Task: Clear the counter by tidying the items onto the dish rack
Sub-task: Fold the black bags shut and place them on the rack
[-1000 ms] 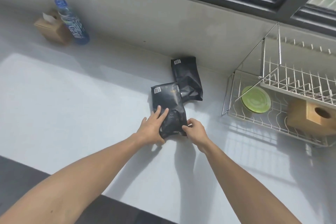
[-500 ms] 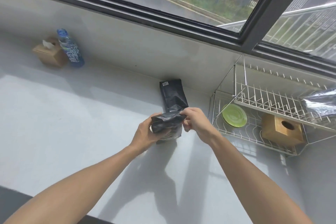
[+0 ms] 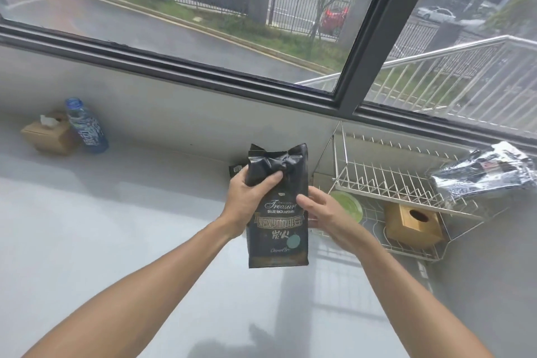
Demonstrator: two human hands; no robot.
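Observation:
A black coffee bag point(image 3: 277, 229) with gold lettering hangs upright above the grey counter point(image 3: 101, 227). My left hand point(image 3: 250, 197) grips its crumpled upper part. My right hand point(image 3: 322, 212) touches the bag's right edge with the thumb on the front and fingers behind. A second black bag point(image 3: 236, 169) lies on the counter behind, mostly hidden by my left hand. The wire dish rack point(image 3: 377, 180) stands to the right against the wall.
In the rack's lower tier sit a green plate point(image 3: 350, 203) and a wooden box point(image 3: 412, 225); a shiny packet point(image 3: 485, 171) lies on the upper tier. At far left stand a blue bottle point(image 3: 87, 126) and a brown tissue box point(image 3: 48, 135). A window runs behind.
The near black bag has been lifted off the counter and turned upright, front facing me. The view has tilted up toward the window.

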